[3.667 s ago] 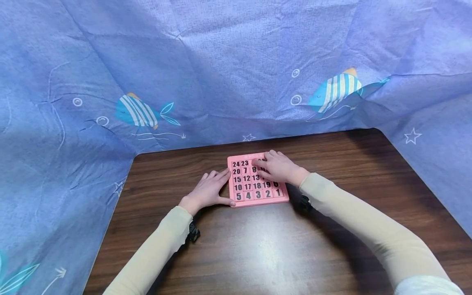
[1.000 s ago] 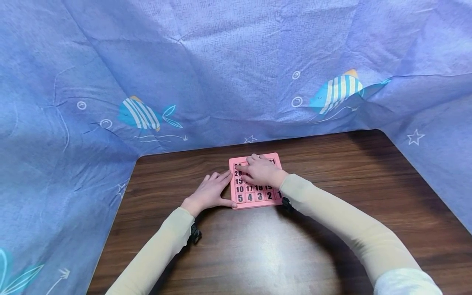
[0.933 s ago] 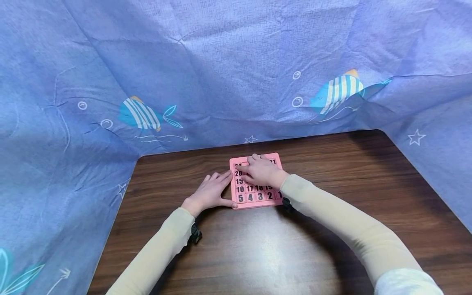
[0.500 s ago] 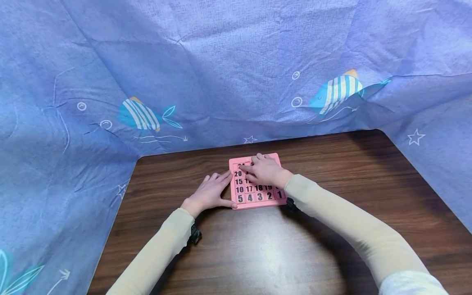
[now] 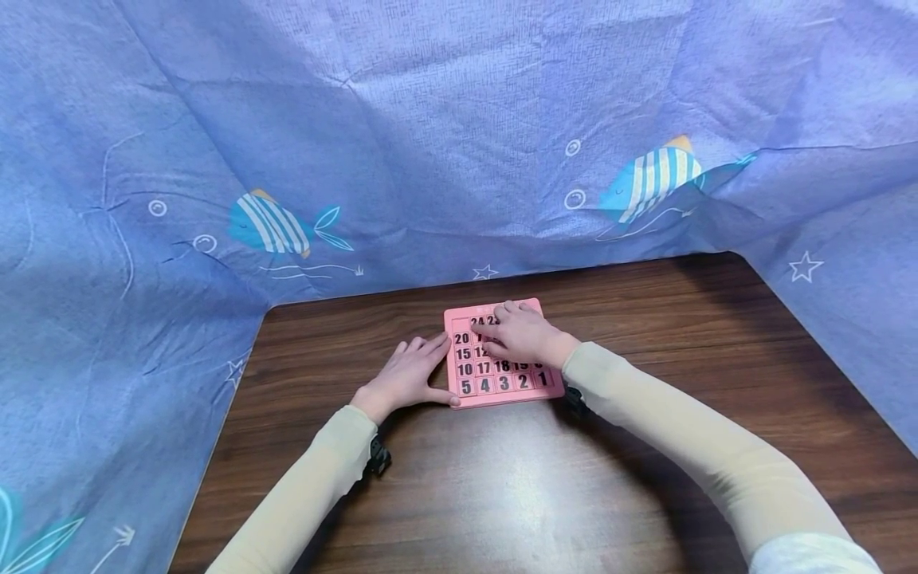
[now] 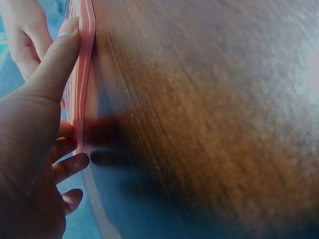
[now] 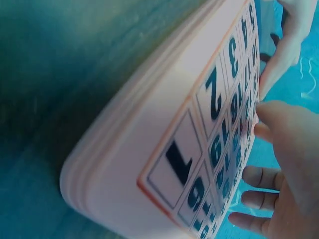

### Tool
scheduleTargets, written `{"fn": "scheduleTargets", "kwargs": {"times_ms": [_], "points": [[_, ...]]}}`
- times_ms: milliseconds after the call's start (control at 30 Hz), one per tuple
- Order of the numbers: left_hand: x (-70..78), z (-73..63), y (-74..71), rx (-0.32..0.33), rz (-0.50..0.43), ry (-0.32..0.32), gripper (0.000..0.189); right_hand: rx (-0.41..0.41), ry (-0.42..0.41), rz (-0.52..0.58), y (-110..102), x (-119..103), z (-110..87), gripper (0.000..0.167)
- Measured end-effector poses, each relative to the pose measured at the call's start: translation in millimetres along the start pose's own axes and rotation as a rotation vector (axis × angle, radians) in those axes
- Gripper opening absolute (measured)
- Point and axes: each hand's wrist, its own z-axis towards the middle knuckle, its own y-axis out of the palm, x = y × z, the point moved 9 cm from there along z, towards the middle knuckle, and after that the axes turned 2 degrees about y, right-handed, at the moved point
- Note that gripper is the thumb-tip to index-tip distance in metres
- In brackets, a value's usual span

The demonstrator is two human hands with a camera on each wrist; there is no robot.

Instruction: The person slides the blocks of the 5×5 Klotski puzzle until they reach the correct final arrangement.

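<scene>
A pink sliding number puzzle (image 5: pixel 502 399) lies flat on the table. My left hand (image 5: pixel 405 375) spreads along its left side, thumb at the near left corner and fingertips against the edge; the left wrist view shows the thumb touching the puzzle's side (image 6: pixel 87 35). My right hand (image 5: pixel 531 335) lies over the upper right part, its index fingertip on or just by the tile 24 (image 5: pixel 478 322). A vacant slot (image 5: pixel 461 324) shows in the top left corner. Several upper right tiles are hidden under the right hand. In the right wrist view, tile 1 (image 7: pixel 180 162) appears close up.
The puzzle sits on a dark wood-grain table (image 5: pixel 344 343), toward its far side. A blue cloth with printed fish (image 5: pixel 466 143) hangs behind and beside the table. Black wrist devices (image 5: pixel 378 456) are worn under both sleeves.
Tile 24 has slid right out of the top left corner into the second column, with 23 now beside it. My right hand has shifted right with it; the left hand keeps its place.
</scene>
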Motion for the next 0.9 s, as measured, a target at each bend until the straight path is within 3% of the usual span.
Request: {"fn": "scheduleTargets", "kwargs": {"times_ms": [233,633,900], "points": [[-1.0,-0.3,-0.1,0.003,0.005,0.000,0.112,-0.033,-0.088,0.007,2,-21,1.7,0.049],[0.6,0.1,-0.3,-0.010,-0.015,0.003,0.112,0.025,-0.019,-0.007,-1,-12,9.8,0.047],[-1.3,0.4,0.3,-0.001,-0.002,0.007,0.112,-0.026,0.018,-0.006,2,-10,17.8,0.051]]}}
